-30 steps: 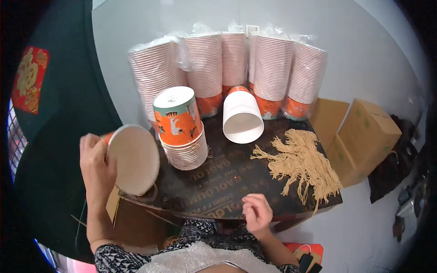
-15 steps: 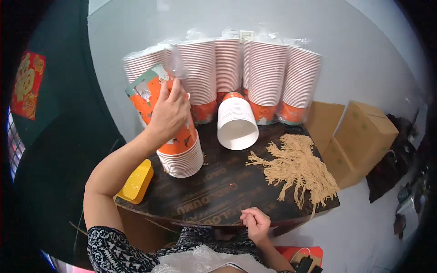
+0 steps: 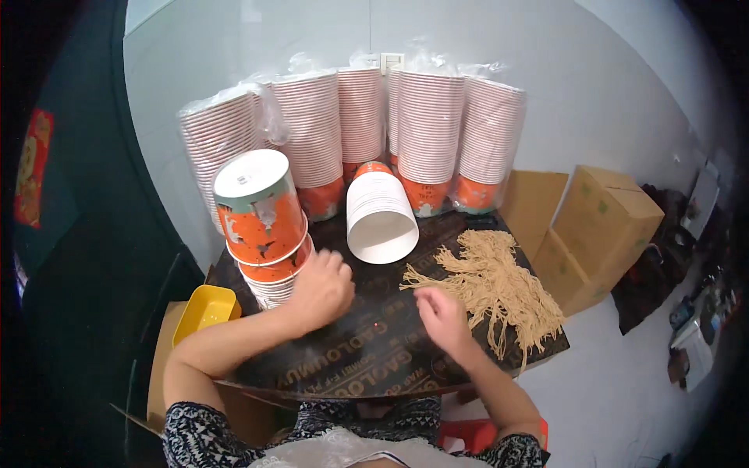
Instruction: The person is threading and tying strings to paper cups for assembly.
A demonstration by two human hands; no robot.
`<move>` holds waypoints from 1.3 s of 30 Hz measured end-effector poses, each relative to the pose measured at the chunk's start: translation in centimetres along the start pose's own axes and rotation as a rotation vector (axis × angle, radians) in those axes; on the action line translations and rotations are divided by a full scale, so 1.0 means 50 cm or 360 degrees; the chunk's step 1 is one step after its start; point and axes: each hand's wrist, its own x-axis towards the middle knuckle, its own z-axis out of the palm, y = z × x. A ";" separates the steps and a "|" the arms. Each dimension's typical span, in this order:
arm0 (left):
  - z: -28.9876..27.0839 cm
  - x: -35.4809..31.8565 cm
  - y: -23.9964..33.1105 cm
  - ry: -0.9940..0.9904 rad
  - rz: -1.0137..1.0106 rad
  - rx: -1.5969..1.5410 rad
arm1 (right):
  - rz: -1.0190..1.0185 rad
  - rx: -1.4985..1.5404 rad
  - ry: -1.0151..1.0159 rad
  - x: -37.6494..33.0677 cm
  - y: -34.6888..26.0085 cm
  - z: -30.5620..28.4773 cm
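Short of the table's middle, my left hand (image 3: 324, 290) has its back turned up beside a stack of upside-down paper cups. Its fingers bend downward, and their tips are hidden. The top orange cup (image 3: 261, 226), with a white base and a green band, sits on more orange cups (image 3: 285, 271) with white rims. To the right, my right hand (image 3: 443, 313) is closed with thumb and fingers together; whatever it may hold is too small to make out. Beyond it lies a bundle of tan cords (image 3: 511, 288). A nested row of white cups (image 3: 382, 234) rests on its side, mouth toward me.
Tall plastic-wrapped cup stacks (image 3: 421, 125) line the table's back by the wall. A yellow tray (image 3: 207, 312) sits at the left edge of the dark table (image 3: 343, 359). Cardboard boxes (image 3: 612, 222) stand on the right, and a red stool (image 3: 468, 434) is below.
My left hand has let go of the upper orange cup and come down and right. That cup now stands on the stack. My right hand has risen over the table toward the cords.
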 end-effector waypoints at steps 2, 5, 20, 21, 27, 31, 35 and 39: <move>0.039 0.023 0.019 -0.0552 -0.0448 -0.0464 | 0.0014 -0.0169 -0.0016 0.065 0.058 0.015; 0.191 0.045 -0.022 0.0069 -0.0700 -0.0941 | 0.0034 -0.0243 0.0021 0.142 0.146 0.067; 0.356 0.175 -0.060 0.1358 -0.1173 -0.1117 | 0.0163 -0.0351 0.0499 0.228 0.268 0.148; 0.356 0.172 -0.066 0.1339 -0.1124 -0.1071 | 0.0164 -0.0354 0.0498 0.229 0.267 0.147; 0.333 0.150 -0.051 0.1113 -0.1178 -0.1110 | 0.0332 -0.0455 0.0357 0.208 0.241 0.136; 0.264 0.113 0.002 0.0957 -0.1033 -0.1275 | 0.0329 -0.0263 0.0320 0.169 0.244 0.102; 0.171 0.007 0.079 0.0802 -0.0336 -0.0972 | 0.0499 0.0027 0.0313 0.114 0.256 0.053; 0.055 -0.082 0.101 0.0665 -0.0069 -0.0962 | 0.0698 0.0502 0.0005 0.075 0.163 0.040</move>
